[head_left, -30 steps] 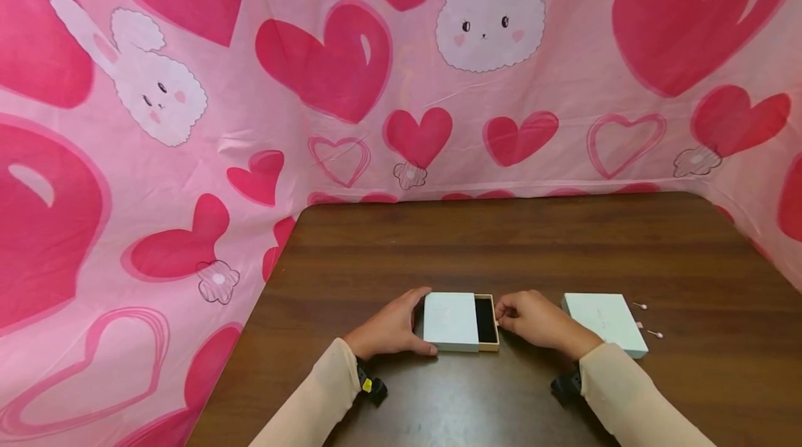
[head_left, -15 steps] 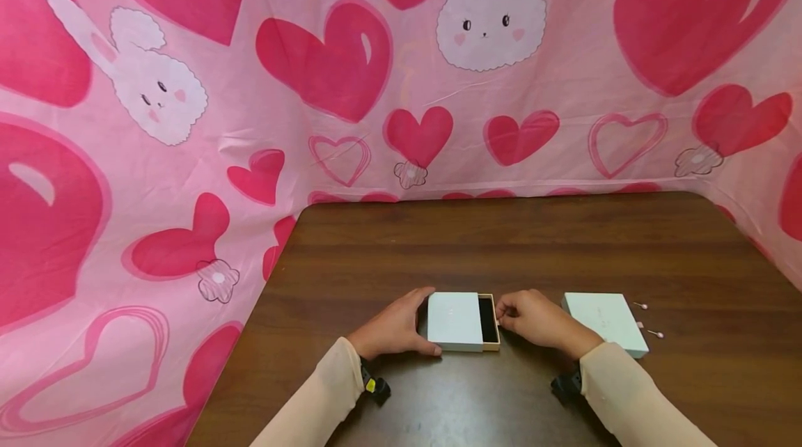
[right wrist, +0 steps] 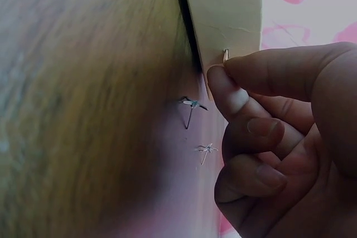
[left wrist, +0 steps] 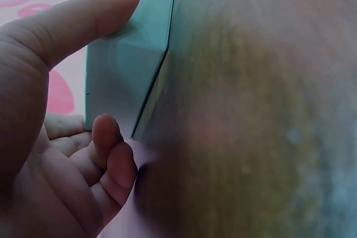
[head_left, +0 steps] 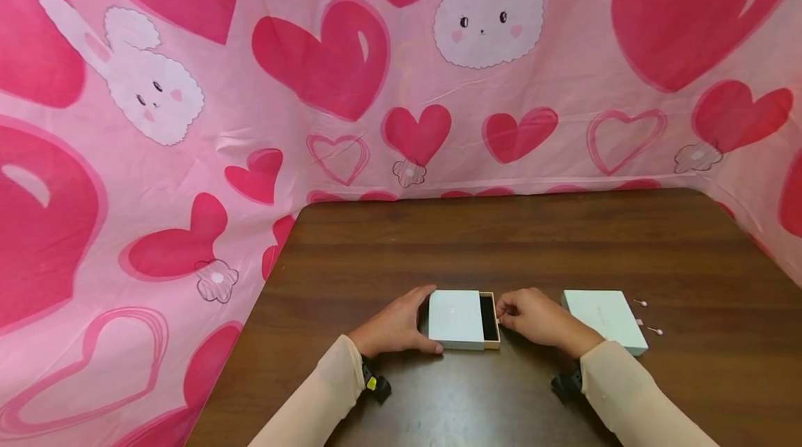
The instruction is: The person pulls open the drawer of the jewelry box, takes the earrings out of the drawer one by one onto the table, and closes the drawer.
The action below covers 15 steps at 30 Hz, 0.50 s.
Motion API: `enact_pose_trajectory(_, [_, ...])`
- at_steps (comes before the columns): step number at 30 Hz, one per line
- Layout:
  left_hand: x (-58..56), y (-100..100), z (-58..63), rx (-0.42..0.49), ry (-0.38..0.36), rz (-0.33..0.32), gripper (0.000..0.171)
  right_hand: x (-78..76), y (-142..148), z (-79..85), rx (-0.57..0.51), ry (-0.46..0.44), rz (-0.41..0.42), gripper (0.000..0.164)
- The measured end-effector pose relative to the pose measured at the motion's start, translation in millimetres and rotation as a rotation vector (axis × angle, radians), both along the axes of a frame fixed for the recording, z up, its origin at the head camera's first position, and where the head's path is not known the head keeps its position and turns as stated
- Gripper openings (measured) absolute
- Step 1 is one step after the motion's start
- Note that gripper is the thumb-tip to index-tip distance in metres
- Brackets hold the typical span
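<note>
A pale mint box sleeve [head_left: 455,319] lies flat on the table, partly over a tan-edged drawer [head_left: 488,322] with a black lining that shows at its right end. My left hand [head_left: 396,322] grips the sleeve from the left, thumb on its near side [left wrist: 128,65] and fingers around the far corner. At the drawer's end, my right hand [head_left: 532,318] pinches a small ribbon tab [right wrist: 226,55] between thumb and forefinger. The other fingers of that hand are curled in. Most of the drawer is hidden inside the sleeve.
A second mint box [head_left: 603,320] sits beyond my right wrist, with a small pinkish tab [head_left: 640,322] at its right side. Close by lie two small pins with pearl-like ends, one farther back [head_left: 641,303] and one nearer [head_left: 655,331]. Heart-patterned cloth [head_left: 520,134] hangs behind the brown table [head_left: 501,238].
My left hand and the sleeve have moved slightly right, so less of the black lining shows. My right hand has stayed at the drawer's end with the ribbon tab.
</note>
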State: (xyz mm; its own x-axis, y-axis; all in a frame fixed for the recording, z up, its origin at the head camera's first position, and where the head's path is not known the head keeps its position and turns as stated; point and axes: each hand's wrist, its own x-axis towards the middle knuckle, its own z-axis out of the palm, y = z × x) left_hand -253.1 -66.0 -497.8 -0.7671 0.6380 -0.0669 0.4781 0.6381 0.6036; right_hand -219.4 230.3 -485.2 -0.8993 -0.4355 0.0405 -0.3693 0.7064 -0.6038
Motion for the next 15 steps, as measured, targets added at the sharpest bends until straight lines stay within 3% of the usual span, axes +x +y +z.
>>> enact_pose_trajectory(9, [1.4, 5.2, 4.9, -0.002, -0.004, -0.003, 0.113, 1.1, 2.0, 2.2, 0.000, 0.020, 0.005, 0.015])
enact_pose_trajectory(15, [-0.7, 7.6, 1.6, -0.004, 0.010, -0.017, 0.111, 0.8, 3.0, 1.8, 0.008, 0.009, -0.007, 0.015])
